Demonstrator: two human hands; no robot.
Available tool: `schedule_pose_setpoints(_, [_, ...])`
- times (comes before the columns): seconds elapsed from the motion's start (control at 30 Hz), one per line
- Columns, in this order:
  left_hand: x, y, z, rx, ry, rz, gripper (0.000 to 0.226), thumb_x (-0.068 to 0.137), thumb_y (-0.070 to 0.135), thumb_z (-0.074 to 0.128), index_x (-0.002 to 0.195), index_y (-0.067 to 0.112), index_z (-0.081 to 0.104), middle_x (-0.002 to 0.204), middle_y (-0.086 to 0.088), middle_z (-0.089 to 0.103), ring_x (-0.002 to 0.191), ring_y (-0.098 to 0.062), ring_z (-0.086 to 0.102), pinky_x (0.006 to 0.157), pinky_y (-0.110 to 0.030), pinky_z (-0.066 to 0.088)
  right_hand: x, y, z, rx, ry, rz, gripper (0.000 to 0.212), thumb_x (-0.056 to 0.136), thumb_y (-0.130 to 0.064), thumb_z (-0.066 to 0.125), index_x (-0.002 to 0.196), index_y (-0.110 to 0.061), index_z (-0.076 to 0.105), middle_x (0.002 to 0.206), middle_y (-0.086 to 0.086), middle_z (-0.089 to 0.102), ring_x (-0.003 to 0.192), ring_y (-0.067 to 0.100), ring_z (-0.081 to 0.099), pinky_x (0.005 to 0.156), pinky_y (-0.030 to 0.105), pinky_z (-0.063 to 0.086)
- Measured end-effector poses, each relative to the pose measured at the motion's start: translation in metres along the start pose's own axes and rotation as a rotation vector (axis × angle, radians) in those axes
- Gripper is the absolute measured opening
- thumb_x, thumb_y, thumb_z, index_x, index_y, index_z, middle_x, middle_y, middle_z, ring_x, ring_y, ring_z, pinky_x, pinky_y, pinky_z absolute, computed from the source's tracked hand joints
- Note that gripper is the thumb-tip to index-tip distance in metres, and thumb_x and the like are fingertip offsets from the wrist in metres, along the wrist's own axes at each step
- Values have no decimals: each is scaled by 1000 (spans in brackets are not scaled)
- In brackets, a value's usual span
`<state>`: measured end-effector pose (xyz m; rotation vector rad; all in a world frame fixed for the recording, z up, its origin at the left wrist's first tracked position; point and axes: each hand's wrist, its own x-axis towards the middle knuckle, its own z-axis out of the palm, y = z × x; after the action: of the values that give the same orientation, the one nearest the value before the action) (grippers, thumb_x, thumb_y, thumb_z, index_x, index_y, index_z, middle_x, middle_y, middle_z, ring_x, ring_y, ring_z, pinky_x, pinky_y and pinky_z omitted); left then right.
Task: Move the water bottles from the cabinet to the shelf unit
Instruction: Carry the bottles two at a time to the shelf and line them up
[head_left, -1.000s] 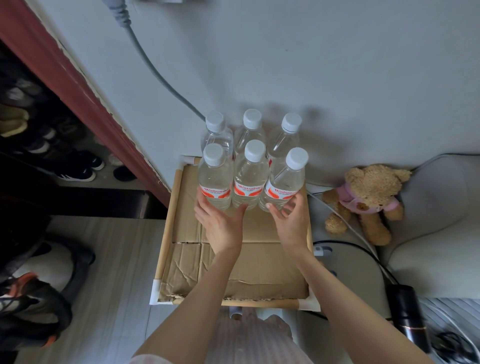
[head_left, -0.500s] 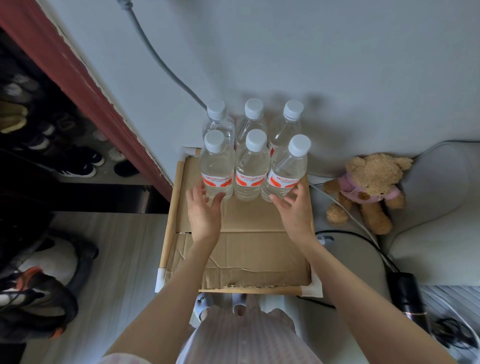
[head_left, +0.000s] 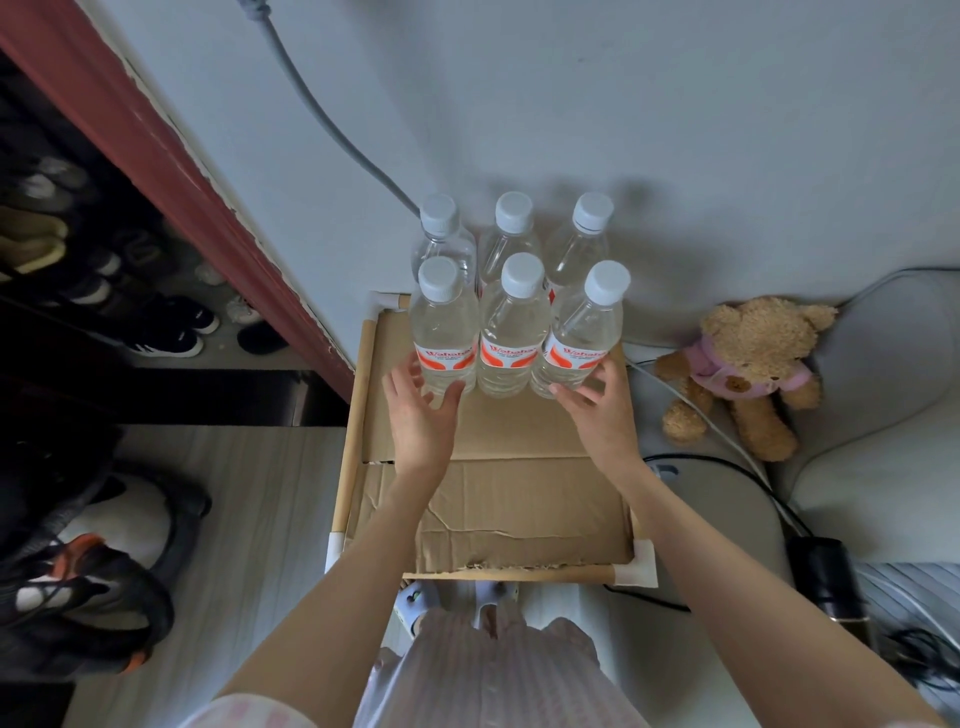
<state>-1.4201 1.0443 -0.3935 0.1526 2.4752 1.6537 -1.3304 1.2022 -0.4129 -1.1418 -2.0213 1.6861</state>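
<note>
Both arms were stretched forward, bare forearms angling in toward each other. The left hand (head_left: 421, 410) was open, fingers spread and pointing up, thumb out to the right. The right hand (head_left: 597, 408) was open too, fingers splayed and curled a bit, palm facing left.

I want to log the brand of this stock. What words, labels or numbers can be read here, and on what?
"Wahaha" in red: label of the front left bottle, front middle bottle and front right bottle.
Smaller lines beneath the brand: too small to read.
Back-row labels: hidden by the front row.
No other readable text in view.
</note>
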Motion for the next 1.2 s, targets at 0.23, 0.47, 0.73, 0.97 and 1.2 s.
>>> schedule_pose_setpoints(0.23, [-9, -8, -15, 26, -156, 4, 71, 79, 25, 68, 136, 18, 26, 128, -1, 40, 117, -18, 43, 98, -32, 39, -21, -1, -5, -19, -48, 70, 82, 75, -31, 71, 141, -21, 23, 145, 1, 36, 129, 15, 39, 109, 42, 33])
schedule_pose_setpoints(0.47, [-70, -28, -66, 629, -281, 251, 71, 79, 58, 38, 138, 19, 28, 145, -15, 29, 136, -30, 24, 109, -41, 23, -83, 12, -13, -445, -347, -79, 72, 83, -42, 59, 141, -23, 21, 149, 0, 27, 137, 16, 23, 110, 33, 22])
schedule_pose_setpoints(0.73, [-161, -41, -174, 923, 10, 9, 67, 82, 60, 25, 138, 24, 27, 145, -14, 34, 136, -36, 26, 108, -52, 19, -118, -41, 45, -859, -690, -729, 70, 81, -54, 51, 139, -21, 32, 150, 7, 26, 137, 26, 25, 110, 43, 28])
schedule_pose_setpoints(0.97, [-329, -82, -248, 779, 382, -416, 71, 85, 65, 13, 137, 21, 33, 144, -14, 36, 135, -35, 28, 107, -52, 28, -236, -41, 136, -851, -1057, -1143, 72, 80, -60, 38, 138, -18, 34, 147, 8, 32, 137, 22, 27, 111, 36, 20])
schedule_pose_setpoints(1.2, [-539, -123, -307, 627, 775, -741, 85, 77, 74, 2, 137, 23, 33, 148, -10, 30, 139, -31, 19, 111, -45, 16, -458, 9, 192, -806, -1484, -1393, 71, 82, -55, 42, 142, -23, 22, 152, 5, 21, 141, 20, 15, 112, 31, 2])
